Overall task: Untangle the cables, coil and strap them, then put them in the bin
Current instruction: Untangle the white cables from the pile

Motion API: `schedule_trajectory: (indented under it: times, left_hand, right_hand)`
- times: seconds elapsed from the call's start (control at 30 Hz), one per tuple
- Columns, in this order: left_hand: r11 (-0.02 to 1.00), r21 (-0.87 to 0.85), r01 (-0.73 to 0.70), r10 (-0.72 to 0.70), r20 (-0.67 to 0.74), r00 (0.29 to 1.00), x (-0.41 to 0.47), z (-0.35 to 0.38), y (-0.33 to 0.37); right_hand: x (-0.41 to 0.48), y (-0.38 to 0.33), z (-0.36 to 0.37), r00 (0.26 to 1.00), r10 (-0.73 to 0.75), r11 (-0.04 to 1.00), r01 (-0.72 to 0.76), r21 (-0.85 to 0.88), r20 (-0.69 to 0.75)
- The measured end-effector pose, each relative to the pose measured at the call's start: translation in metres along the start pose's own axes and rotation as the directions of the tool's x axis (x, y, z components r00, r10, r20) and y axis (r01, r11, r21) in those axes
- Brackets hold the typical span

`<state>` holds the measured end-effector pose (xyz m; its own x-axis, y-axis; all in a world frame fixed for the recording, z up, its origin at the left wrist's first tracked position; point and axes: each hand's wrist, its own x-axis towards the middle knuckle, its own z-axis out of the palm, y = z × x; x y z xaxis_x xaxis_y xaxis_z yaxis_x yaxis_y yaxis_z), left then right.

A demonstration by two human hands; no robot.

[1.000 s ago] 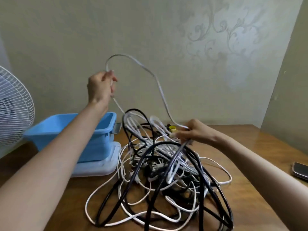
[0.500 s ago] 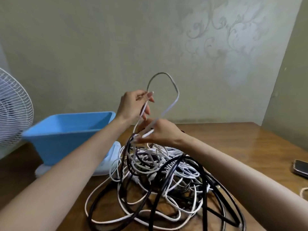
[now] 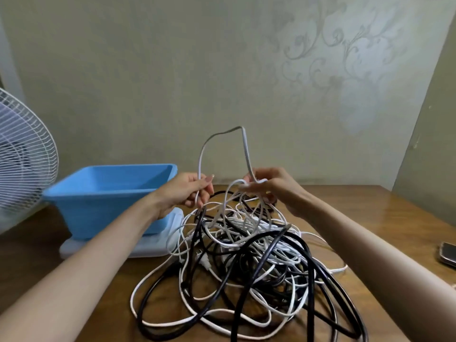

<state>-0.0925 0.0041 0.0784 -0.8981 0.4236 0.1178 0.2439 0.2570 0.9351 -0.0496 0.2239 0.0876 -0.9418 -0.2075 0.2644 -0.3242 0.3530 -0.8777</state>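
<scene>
White cable (image 3: 245,144): a thin, flat-looking lead that rises in a tall narrow loop above the heap, one leg in each hand.
Left hand (image 3: 190,191): thumb and fingers pinch the loop's left leg just above the heap.
Right hand (image 3: 271,188): fingers are curled round the right leg; it seems to hold a second white strand too, though the overlap makes that hard to tell.
Tangle (image 3: 246,255): white and black cables piled together on the tabletop (image 3: 357,213), between the forearms and just right of the bin.
Black cables (image 3: 259,262): thicker; they arch over the white ones and probably weigh them down.
Handling: the white lead is likely light and limp, holding a curve but no shape. It should slide through fingers easily and snag wherever it passes under a black loop.
Where to hold: close to the heap, feeding it hand over hand. A plug end would be the better start, but none is clearly visible.
Bin (image 3: 111,193): blue, open and set on a pale lid (image 3: 158,245), with no cable seen inside it.
Elsewhere: a fan (image 3: 22,156) at far left, a phone (image 3: 447,253) at the right edge.
</scene>
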Motion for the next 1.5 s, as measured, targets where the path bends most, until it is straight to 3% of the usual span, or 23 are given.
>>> schedule_trajectory:
  times: [0.13,0.3,0.43,0.53,0.63,0.7,0.8,0.83,0.87,0.93,1.0,1.07,1.13,1.2,1.27,1.37,1.5]
  left_hand:
    - [0.988,0.111,-0.106,0.095,0.095,0.991,-0.010,0.005,-0.002]
    - [0.962,0.054,-0.267,0.262,0.092,0.961,-0.015,0.017,0.015]
    - [0.909,0.261,-0.325,0.349,-0.050,0.936,-0.012,0.023,0.017]
    - [0.839,0.452,-0.302,0.413,-0.170,0.895,-0.013,0.033,0.018]
    - [0.814,0.542,-0.209,0.378,-0.221,0.899,-0.014,0.036,0.032]
    - [0.826,0.526,-0.202,0.342,-0.183,0.922,-0.012,0.030,0.038]
    - [0.809,0.526,-0.263,0.343,-0.058,0.937,-0.014,0.026,0.037]
    - [0.849,0.450,-0.277,0.347,-0.079,0.935,-0.016,0.027,0.036]
    - [0.912,0.303,-0.275,0.325,-0.132,0.936,-0.017,0.025,0.036]
    - [0.953,-0.134,-0.273,0.235,-0.249,0.940,-0.017,0.013,0.041]
    - [0.828,-0.496,-0.261,0.146,-0.259,0.955,-0.013,-0.003,0.053]
    - [0.752,-0.623,-0.215,0.106,-0.209,0.972,-0.008,-0.008,0.064]
    - [0.840,-0.501,-0.210,0.116,-0.211,0.970,-0.007,-0.003,0.071]
    - [0.949,-0.203,-0.242,0.212,-0.159,0.964,-0.015,0.001,0.073]
    - [0.962,0.065,-0.266,0.267,-0.003,0.964,-0.029,0.001,0.068]
    - [0.916,0.238,-0.324,0.260,0.266,0.928,-0.047,0.011,0.053]
    - [0.850,0.424,-0.312,0.216,0.260,0.941,-0.043,0.026,0.041]
  right_hand:
    - [0.001,-0.002,0.002,0.999,0.002,0.991,0.003,0.132,-0.038]
    - [0.013,-0.035,0.010,0.974,-0.049,0.935,0.122,0.334,-0.219]
    - [0.019,-0.057,0.010,0.983,-0.114,0.966,0.144,0.213,-0.146]
    - [0.017,-0.061,0.013,0.971,-0.139,0.987,0.152,0.054,-0.193]
    - [0.015,-0.065,0.004,0.962,-0.086,0.969,0.141,0.201,-0.260]
    - [0.019,-0.065,-0.011,0.960,0.028,0.877,0.110,0.467,-0.279]
    - [0.029,-0.061,-0.034,0.961,0.172,0.536,0.091,0.839,-0.214]
    - [0.031,-0.057,-0.039,0.961,0.188,0.502,0.081,0.861,-0.201]
    - [0.031,-0.053,-0.043,0.957,0.196,0.564,0.067,0.823,-0.212]
    - [0.025,-0.044,-0.043,0.963,0.157,0.806,0.005,0.593,-0.220]
    - [0.018,-0.040,-0.033,0.993,0.039,0.939,0.002,0.343,-0.111]
    - [0.012,-0.041,-0.021,0.995,-0.058,0.975,0.038,0.220,0.085]
    - [0.010,-0.045,-0.010,0.983,-0.122,0.990,0.110,0.091,0.137]
    - [0.013,-0.051,-0.006,0.989,-0.148,0.988,0.148,0.049,-0.005]
    - [0.016,-0.060,-0.012,0.991,-0.066,0.972,0.090,0.219,-0.113]
    - [0.020,-0.078,-0.024,0.992,0.108,0.838,-0.059,0.542,-0.060]
    - [0.021,-0.091,-0.019,0.982,0.186,0.665,-0.147,0.732,0.027]
